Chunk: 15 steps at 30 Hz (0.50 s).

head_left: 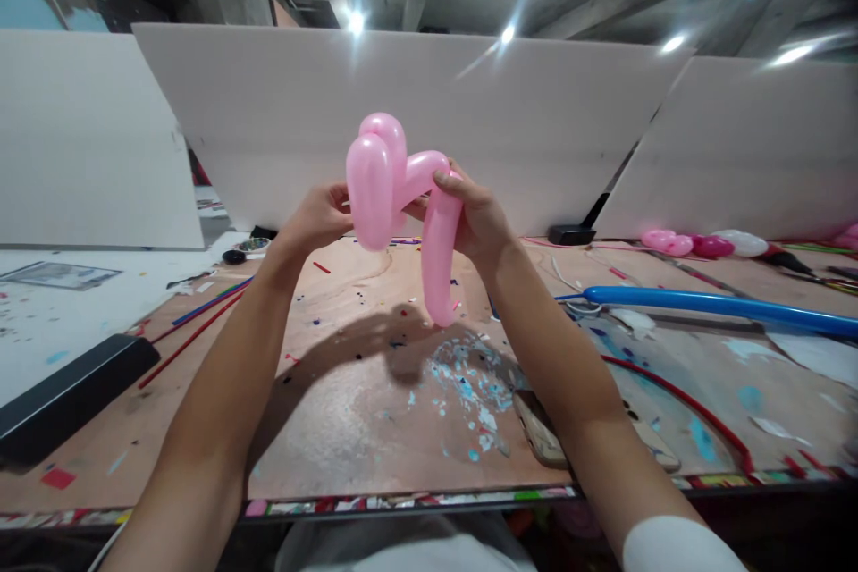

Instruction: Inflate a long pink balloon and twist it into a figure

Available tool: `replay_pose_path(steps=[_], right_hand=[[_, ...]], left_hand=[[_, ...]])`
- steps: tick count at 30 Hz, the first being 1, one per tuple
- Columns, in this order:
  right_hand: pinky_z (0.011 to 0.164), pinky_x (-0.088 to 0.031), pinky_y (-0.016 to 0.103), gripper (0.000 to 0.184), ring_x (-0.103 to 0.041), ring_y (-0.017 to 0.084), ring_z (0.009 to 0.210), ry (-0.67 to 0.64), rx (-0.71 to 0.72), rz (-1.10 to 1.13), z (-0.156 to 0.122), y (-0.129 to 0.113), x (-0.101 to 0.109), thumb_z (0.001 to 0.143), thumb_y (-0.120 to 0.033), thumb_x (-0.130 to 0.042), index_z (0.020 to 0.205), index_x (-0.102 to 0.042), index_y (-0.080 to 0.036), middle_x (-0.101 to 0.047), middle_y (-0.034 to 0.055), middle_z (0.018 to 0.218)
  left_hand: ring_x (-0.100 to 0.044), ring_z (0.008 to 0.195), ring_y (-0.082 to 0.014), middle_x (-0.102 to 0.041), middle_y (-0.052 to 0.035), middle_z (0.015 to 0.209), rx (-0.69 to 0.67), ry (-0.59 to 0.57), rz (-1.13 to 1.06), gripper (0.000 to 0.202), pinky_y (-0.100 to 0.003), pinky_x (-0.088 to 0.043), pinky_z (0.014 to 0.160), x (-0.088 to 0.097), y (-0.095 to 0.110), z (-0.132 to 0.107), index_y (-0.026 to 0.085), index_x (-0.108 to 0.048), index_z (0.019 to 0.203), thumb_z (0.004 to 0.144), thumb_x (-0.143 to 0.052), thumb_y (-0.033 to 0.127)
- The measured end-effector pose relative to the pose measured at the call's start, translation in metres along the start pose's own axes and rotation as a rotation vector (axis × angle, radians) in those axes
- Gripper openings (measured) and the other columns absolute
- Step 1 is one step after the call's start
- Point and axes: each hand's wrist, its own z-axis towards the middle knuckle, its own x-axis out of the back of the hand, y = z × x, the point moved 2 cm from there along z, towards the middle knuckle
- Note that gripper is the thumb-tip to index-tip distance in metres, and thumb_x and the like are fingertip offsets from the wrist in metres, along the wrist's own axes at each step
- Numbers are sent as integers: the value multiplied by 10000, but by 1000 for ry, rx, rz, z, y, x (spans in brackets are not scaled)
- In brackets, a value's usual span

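Observation:
Above the table I hold a twisted pink balloon (371, 188), with rounded loops at its left end and a long segment hanging down at the right. My left hand (323, 213) is at the left side of the loops, its fingers partly hidden behind them. My right hand (477, 207) is closed around the bend where the hanging segment starts, thumb in front and fingers behind. The balloon's lower tip hangs close over the tabletop; whether it touches, I cannot tell.
On the paint-flecked wooden table (349, 429) lie a long blue balloon (710, 302), a red uninflated balloon (690, 389), a phone (536, 429) partly under my right forearm and a black bar-shaped object (77, 393). Pink and white balloons (710, 243) lie far right. White panels (429, 98) stand behind.

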Motion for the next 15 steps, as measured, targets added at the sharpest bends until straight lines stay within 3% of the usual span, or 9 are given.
replay_pose_path(steps=[8, 13, 15], right_hand=[[948, -560, 434, 435, -682, 241, 1022, 54, -19, 111, 4, 20, -6, 724, -454, -790, 1010, -546, -234, -709, 31, 925], [849, -590, 403, 530, -695, 231, 948, 33, 1, -1, 7, 23, -10, 710, -556, -779, 1055, -526, -242, -704, 32, 942], [818, -594, 380, 543, -699, 198, 883, 38, 17, -147, 6, 15, -8, 694, -558, -801, 1049, -519, -260, -690, 10, 957]], left_hand=[[-720, 942, -259, -764, -122, 999, -85, -145, -139, 541, -328, -614, 789, -11, 0, 4, 148, -721, 1081, 671, -842, 480], [-715, 841, -238, -759, -90, 910, -97, 36, -42, 459, -294, -595, 694, -11, -13, 6, 144, -718, 961, 618, -867, 409], [-712, 856, -242, -756, -77, 909, -60, 42, 24, 421, -294, -593, 697, -9, -15, 4, 155, -717, 951, 619, -855, 376]])
